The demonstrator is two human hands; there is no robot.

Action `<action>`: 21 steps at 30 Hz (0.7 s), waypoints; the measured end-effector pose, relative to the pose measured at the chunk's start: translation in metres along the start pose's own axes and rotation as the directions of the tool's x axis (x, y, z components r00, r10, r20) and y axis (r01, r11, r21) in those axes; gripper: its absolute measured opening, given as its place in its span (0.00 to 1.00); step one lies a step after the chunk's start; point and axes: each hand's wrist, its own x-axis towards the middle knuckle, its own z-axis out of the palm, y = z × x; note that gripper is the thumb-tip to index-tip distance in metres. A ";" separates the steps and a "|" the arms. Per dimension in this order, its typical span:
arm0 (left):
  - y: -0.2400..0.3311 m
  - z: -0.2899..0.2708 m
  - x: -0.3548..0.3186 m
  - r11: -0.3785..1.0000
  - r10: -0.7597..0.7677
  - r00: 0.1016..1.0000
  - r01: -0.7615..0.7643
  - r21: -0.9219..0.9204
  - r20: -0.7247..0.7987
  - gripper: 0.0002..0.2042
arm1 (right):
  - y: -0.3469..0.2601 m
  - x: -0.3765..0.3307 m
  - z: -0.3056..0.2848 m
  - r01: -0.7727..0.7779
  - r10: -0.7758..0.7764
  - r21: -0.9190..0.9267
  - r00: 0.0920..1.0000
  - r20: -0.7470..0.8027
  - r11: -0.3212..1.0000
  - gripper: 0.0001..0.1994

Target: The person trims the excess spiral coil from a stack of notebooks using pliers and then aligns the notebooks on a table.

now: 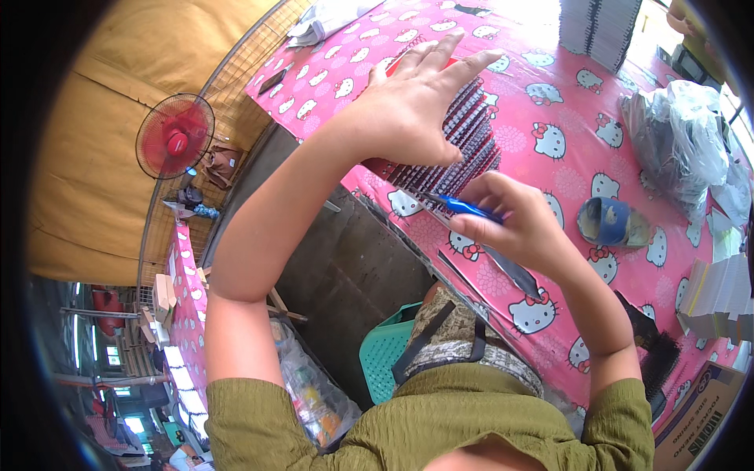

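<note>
1. A pink patterned plastic tablecloth (550,102) covers the table.
2. A flat stack of black wire spiral bindings (471,137) lies near the table's edge (ridged, glossy coils).
3. The left hand (408,106) presses flat on the stack, fingers spread.
4. The right hand (514,224) pinches a slim blue-handled tool (467,207) at the stack's near edge.

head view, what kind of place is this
Probably a small notebook-binding workshop or stall: a left hand pressing on spiral binding coils, stacked notebooks, and a pink cartoon-cat tablecloth over the worktable.
</note>
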 end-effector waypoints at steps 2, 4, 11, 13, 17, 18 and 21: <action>-0.003 -0.001 0.002 1.000 0.031 1.000 -0.031 0.005 0.005 0.48 | 0.002 -0.008 0.002 0.247 -0.344 -0.410 0.921 -0.182 0.878 0.20; -0.006 -0.001 0.002 0.998 0.063 0.998 -0.063 -0.013 -0.003 0.47 | -0.001 -0.014 0.003 0.293 -0.509 -0.623 0.837 -0.200 0.726 0.22; -0.009 0.001 0.005 0.990 0.130 0.990 -0.133 -0.056 -0.050 0.44 | -0.006 -0.004 0.006 0.279 -0.405 -0.513 0.902 -0.151 0.812 0.20; -0.008 0.001 0.005 0.991 0.121 0.992 -0.124 -0.056 -0.045 0.44 | -0.008 0.006 -0.009 0.201 -0.227 -0.241 0.970 -0.085 0.949 0.18; -0.007 0.000 0.003 0.994 0.089 0.996 -0.090 -0.056 -0.028 0.45 | -0.007 0.018 -0.021 -0.480 0.383 0.320 0.866 0.322 0.817 0.22; -0.008 0.000 0.001 0.996 0.076 0.997 -0.077 -0.054 -0.024 0.45 | -0.008 0.015 -0.014 -0.468 0.374 0.365 0.878 0.300 0.805 0.22; -0.005 0.001 0.003 0.995 0.080 0.996 -0.082 -0.059 -0.029 0.45 | 0.008 -0.003 0.001 0.141 -0.154 -0.163 0.986 -0.071 0.977 0.21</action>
